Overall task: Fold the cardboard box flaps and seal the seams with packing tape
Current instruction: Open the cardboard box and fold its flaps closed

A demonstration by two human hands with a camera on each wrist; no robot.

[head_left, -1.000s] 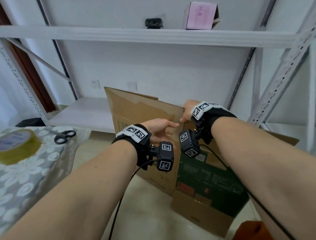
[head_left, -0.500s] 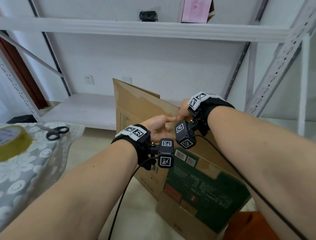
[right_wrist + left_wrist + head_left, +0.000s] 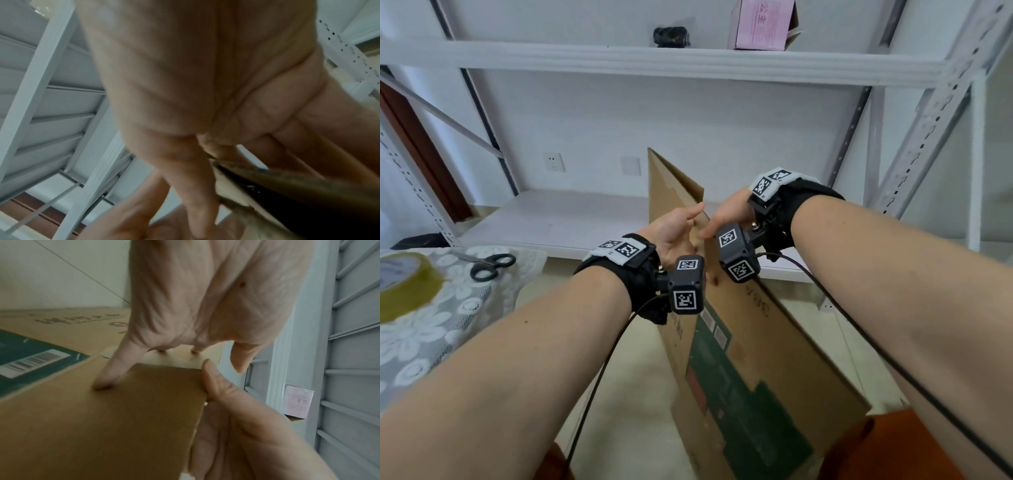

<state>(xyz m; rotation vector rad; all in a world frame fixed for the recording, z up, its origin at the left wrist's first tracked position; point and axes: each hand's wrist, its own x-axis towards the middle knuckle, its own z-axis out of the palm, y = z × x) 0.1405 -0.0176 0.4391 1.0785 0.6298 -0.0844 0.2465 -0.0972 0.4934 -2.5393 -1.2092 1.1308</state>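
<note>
box still flat, nothing folded or taped yet

we hold the flattened cardboard box (image 3: 753, 363) on edge between us and the shelving, its lower end toward the floor, its green printed panel facing up and one plain flap (image 3: 671, 188) rising above our hands. our left hand (image 3: 674, 228) cradles the upper edge, thumb curled over the rim and fingers behind the board. our right hand (image 3: 726, 219) meets it from the other side, thumb (image 3: 115, 369) pressed on the near face while the other fingers hook over the edge.

as we judge it, the task has barely begun: the box is not yet opened into shape, no flap is folded, and no seam carries tape.

the roll of packing tape (image 3: 404, 284) and the scissors (image 3: 489, 265) lie untouched on the lace-covered table (image 3: 448, 329) to our left.
</note>
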